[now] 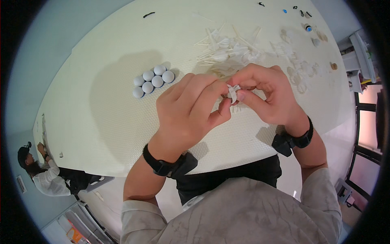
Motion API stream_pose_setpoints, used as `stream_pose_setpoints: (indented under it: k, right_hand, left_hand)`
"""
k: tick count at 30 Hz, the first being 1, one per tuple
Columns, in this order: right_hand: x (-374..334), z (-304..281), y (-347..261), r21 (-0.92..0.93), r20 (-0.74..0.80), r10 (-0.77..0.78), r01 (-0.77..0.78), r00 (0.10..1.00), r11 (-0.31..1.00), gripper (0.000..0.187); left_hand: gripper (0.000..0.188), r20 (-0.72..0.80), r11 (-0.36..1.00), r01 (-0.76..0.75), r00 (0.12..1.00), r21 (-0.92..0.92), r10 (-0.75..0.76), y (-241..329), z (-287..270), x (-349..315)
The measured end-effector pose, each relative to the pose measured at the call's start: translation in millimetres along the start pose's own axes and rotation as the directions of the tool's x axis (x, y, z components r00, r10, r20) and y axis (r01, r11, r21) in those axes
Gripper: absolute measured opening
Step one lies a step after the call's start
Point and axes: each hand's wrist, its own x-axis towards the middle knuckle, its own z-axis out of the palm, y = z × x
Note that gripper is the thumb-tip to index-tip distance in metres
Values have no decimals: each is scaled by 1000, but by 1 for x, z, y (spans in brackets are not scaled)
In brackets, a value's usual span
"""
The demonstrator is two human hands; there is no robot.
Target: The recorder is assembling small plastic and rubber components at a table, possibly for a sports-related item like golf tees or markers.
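Note:
Just above the table, a small white piece with thin folded flaps (232,93) is pinched between my two hands. I cannot make out its exact kind. My left hand (189,105) grips it from the left with thumb and fingertips together. From the right, the thumb and index finger of my right hand (271,94) press on the same piece. Beyond my hands lies a loose pile of pale sticks and translucent pieces (227,48), its near part hidden by my fingers. Several white balls (157,81) stand grouped in rows to the left of my left hand.
The white textured table (109,134) curves around me. Clear rings and scraps (300,77) are scattered at the right. Small black and blue bits (308,28) lie at the far right, and a black strip (149,14) at the far edge. Another person (50,177) sits at the left end.

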Motion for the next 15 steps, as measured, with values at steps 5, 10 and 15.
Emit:
stream_pose_setpoints:
  k: [5, 10, 15]
  right_hand:
    - [1, 1, -1, -13, 18, 6, -5, 1000, 1000, 18]
    - [0, -1, -4, 112, -9, 22, -21, 1000, 994, 16]
    - [3, -6, -12, 307, 111, 225, -249, 968, 918, 17]
  left_hand:
    - [37, -10, 999, 29, 1000, -33, -29, 0, 1, -1]
    - [35, -37, 994, 41, 998, -105, -46, 0, -9, 2]
    - [36, 25, 994, 42, 999, -97, -40, -1, -17, 2]
